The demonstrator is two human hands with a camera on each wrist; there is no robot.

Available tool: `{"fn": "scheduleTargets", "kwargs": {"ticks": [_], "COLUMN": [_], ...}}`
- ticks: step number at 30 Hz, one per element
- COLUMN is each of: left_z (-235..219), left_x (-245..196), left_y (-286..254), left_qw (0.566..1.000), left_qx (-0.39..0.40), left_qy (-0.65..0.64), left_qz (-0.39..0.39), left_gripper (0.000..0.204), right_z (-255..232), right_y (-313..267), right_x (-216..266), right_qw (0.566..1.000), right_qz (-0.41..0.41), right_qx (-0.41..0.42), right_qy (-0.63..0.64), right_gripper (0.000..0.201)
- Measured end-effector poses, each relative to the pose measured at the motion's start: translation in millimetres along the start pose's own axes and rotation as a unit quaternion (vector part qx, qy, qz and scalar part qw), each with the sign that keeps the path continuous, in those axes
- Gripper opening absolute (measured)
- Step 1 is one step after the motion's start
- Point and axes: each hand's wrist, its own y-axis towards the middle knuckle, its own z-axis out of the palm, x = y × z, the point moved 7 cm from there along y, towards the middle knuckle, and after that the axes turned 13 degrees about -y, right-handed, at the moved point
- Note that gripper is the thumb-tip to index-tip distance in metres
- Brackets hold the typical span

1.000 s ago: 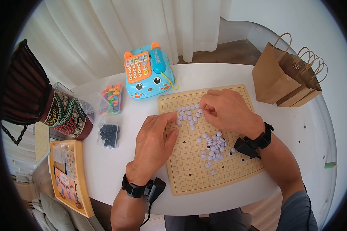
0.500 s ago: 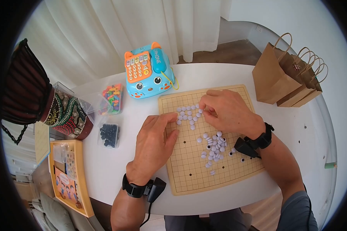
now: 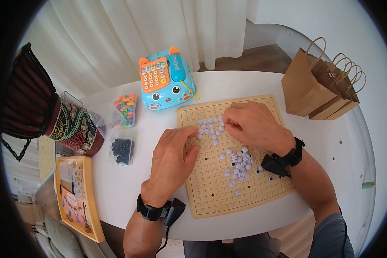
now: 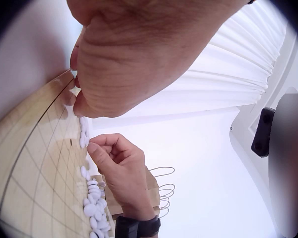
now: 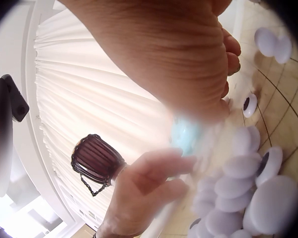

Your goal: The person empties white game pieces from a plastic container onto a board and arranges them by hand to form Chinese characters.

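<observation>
On a gridded wooden game board (image 3: 228,202), several white go stones (image 3: 205,131) lie in a flat cluster near the far side. A looser heap of white go stones (image 3: 240,165) sits nearer the board's middle, a few showing dark round undersides. My left hand (image 3: 170,161) rests at the cluster's left side, fingers fairly straight, index tip right by the stones and thumb apart. At the cluster's right side, my right hand (image 3: 256,124) has its thumb and index finger together on a white go stone (image 3: 223,124). Its other fingers curl under the palm.
A blue toy phone (image 3: 165,81) stands behind the board. Left are a box of coloured pieces (image 3: 125,109), a box of black pieces (image 3: 121,151), a drum (image 3: 77,127) and a wooden tray (image 3: 95,210). Paper bags (image 3: 303,86) stand at the back right.
</observation>
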Motion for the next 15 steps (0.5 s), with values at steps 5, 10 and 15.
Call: {"fn": "scheduleTargets", "kwargs": {"ticks": [5, 10, 15], "left_z": [-0.3, -0.5, -0.5], "left_x": [-0.3, -0.8, -1.1], "left_y": [0.1, -0.2, -0.3], "left_qw": [1.0, 1.0, 1.0], "left_qx": [0.002, -0.001, -0.001], "left_qy": [0.0, 0.001, 0.002], "left_qz": [-0.002, 0.002, 0.004], "left_gripper": [0.041, 0.04, 0.04], "right_z": [0.2, -2.6, -0.4], "right_y": [0.0, 0.2, -0.4], "right_x": [0.4, 1.4, 5.2], "right_qw": [1.0, 1.0, 0.999], "right_qz": [0.003, -0.001, -0.031], "right_qx": [0.003, 0.002, 0.018], "right_qy": [0.002, 0.019, 0.035], "right_gripper": [0.009, 0.008, 0.008]}}
